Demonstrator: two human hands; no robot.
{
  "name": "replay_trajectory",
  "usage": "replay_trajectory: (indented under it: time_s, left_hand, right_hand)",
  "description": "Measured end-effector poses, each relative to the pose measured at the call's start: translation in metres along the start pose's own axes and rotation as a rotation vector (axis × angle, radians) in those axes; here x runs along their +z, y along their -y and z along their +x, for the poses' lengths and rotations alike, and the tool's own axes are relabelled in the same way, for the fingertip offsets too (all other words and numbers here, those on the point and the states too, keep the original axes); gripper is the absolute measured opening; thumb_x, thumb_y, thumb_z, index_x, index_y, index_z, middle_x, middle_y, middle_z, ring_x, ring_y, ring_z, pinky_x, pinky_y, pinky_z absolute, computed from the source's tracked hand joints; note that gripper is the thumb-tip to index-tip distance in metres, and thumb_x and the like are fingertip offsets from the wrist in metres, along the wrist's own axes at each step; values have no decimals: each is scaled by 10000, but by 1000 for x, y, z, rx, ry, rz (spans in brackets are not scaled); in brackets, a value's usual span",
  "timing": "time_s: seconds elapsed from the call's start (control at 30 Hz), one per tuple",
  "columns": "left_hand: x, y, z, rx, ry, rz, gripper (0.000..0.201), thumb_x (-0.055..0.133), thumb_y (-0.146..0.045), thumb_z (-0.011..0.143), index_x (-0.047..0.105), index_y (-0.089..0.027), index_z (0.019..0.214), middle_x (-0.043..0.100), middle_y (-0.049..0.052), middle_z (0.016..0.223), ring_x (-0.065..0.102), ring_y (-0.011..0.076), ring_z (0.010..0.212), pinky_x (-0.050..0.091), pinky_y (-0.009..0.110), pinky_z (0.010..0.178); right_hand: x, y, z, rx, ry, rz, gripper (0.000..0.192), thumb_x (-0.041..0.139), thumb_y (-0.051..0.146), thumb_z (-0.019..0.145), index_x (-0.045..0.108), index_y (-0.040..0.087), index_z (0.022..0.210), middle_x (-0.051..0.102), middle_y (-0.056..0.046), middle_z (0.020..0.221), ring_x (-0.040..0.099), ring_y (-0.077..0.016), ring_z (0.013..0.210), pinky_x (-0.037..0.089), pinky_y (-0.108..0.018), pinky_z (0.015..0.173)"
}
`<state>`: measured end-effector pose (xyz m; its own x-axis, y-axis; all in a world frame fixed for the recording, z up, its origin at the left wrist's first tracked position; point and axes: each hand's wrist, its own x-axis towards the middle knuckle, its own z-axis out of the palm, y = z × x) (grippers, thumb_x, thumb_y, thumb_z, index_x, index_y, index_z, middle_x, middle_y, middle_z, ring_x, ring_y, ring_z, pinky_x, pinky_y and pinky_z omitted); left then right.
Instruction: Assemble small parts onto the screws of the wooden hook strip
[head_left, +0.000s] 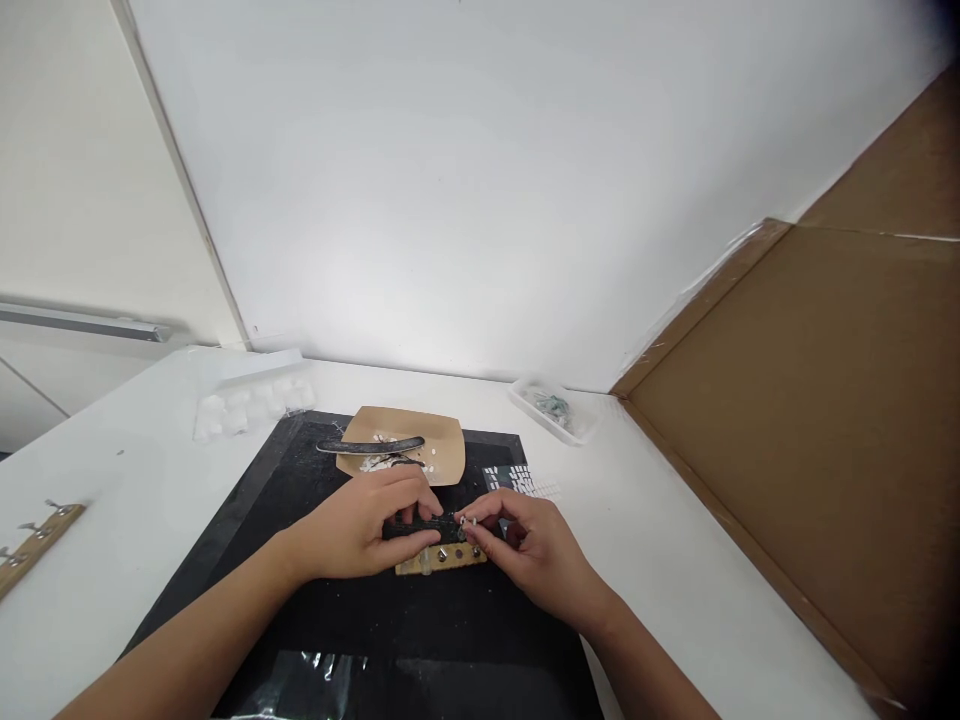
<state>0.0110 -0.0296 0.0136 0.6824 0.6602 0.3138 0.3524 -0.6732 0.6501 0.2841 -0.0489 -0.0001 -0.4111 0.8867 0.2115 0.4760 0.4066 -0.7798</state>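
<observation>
My right hand [534, 545] pinches a small whitish piece with a metallic glint [466, 522] between thumb and fingertips. The piece is too small to name for certain. My left hand [375, 520] reaches in from the other side, thumb and fingers parted, its fingertips a short way from that piece. Just below the fingertips of both hands lies a short wooden strip [450, 560] with round metal studs and a clear piece across its left part. A black mat [360, 640] lies beneath the hands.
A cardboard tray [446, 440] holds white bits and a dark nail file [371, 446]. A sheet of white nail-shaped pieces [517, 480] lies beyond my right hand. Clear boxes [255, 400], a plastic tub [555, 410] and another wooden strip with metal clips [41, 545] stand around.
</observation>
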Motion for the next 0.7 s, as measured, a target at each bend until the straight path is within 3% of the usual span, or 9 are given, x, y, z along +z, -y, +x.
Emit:
replay_trajectory:
  time_s: [0.13,0.33,0.43,0.7]
  left_hand:
    - [11,-8,2,113,-97,-46,228,644,-214,1010,645,-198,1238,650,95,1106,618,163,885,545,285,781]
    - [18,-11,3,192,-77,-84,345,606,-134,1016,640,-218,1348,633,97,1107,624,159,901,552,284,811]
    - [16,-11,4,207,-46,-57,365,598,-134,1021,663,-231,1366,642,104,1115,640,175,951,550,292,841]
    - [11,-11,2,190,19,-111,230,665,-185,1019,776,-240,1212,677,92,1072,666,151,900,531,251,764]
  right_hand:
    - [5,2,0,-2,7,67,144,715,380,989,790,262,1023,793,-23,911,690,-165,723,514,-268,605]
    - [6,7,-1,-49,96,111,128,688,346,1020,782,262,996,779,-21,935,701,-175,810,554,-287,741]
    - [5,10,-2,-43,149,110,182,650,356,1046,772,249,963,750,-14,855,684,-161,731,543,-276,698]
    - [2,16,-3,-92,217,191,121,641,232,1030,750,247,980,728,-9,900,697,-160,801,551,-282,755]
